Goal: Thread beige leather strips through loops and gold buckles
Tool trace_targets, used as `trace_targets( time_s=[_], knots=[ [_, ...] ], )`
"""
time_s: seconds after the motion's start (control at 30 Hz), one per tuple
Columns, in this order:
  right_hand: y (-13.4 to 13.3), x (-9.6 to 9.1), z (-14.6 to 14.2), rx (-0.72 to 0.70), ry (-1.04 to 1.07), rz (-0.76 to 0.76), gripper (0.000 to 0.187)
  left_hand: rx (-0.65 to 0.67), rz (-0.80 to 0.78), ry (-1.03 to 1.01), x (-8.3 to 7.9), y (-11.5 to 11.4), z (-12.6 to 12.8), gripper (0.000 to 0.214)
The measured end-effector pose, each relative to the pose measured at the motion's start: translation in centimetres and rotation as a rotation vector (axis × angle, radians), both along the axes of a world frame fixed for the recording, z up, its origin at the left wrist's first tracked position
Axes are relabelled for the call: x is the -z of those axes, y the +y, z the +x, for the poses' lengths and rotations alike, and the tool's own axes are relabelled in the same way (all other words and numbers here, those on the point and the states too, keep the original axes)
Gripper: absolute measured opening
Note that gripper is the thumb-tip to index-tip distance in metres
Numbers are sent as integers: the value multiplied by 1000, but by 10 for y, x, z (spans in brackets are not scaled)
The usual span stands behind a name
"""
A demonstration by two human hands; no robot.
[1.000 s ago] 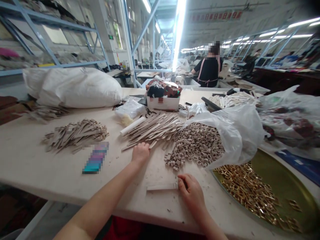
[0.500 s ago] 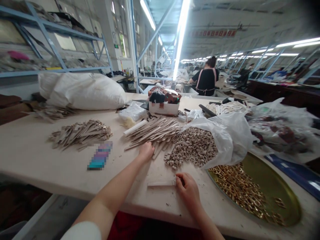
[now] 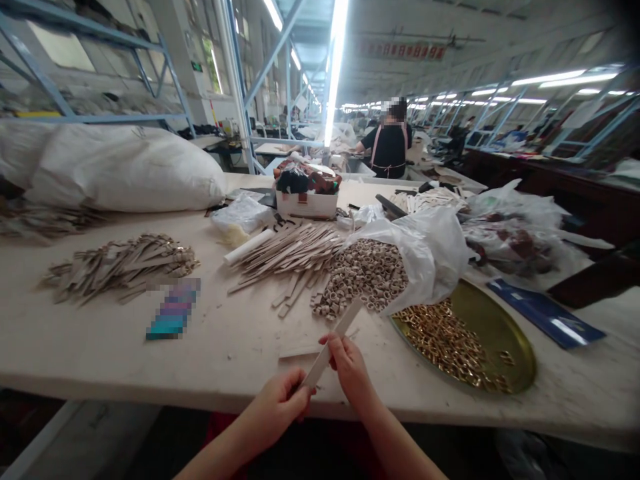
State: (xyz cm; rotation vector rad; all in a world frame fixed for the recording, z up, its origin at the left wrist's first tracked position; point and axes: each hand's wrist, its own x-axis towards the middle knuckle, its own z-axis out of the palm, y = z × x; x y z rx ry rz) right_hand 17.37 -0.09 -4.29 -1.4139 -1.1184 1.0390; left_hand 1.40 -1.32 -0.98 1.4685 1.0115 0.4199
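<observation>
- The flat pale strip (image 3: 317,369) is in the lower middle of the picture, and it looks lifted off the table (image 3: 225,377).
- The left hand (image 3: 285,402) pinches its low end between thumb and fingers.
- The right hand (image 3: 346,368) pinches it about halfway up, also with thumb and fingers.
- The long way of the strip runs on a slant, from low and left to high and right.
- Its top end sticks out past the right hand, so the right hand is the nearer one to that end.
- That top end points at the heap of little loops (image 3: 370,270), just right of the middle of the picture. I cannot tell if it touches them.
- A second strip (image 3: 296,360) lies on the table, almost straight side to side. The left hand is nearer to it, just below it in the picture. The held strip crosses in front of its right end.
- The gold buckles (image 3: 447,337) sit in a big round tray (image 3: 523,347) at the lower right of the picture, on the right hand's side.
- The pile of long strips (image 3: 293,250) is near the middle of the picture, past both hands and apart from them.
</observation>
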Motion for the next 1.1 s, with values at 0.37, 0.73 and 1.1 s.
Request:
trace_targets(
  time_s=[0.37, 0.73, 1.1],
  knots=[
    [-29, -29, -8, -343, 286, -343, 40, -67, -211, -222, -6, 42, 35, 20],
    [14, 0, 166, 154, -1102, -52, 30, -417, -483, -346, 0, 50, 31, 13],
    [34, 18, 197, 39, -1549, -181, 19, -694, -600, -377, 20, 28, 7, 10]
  ],
)
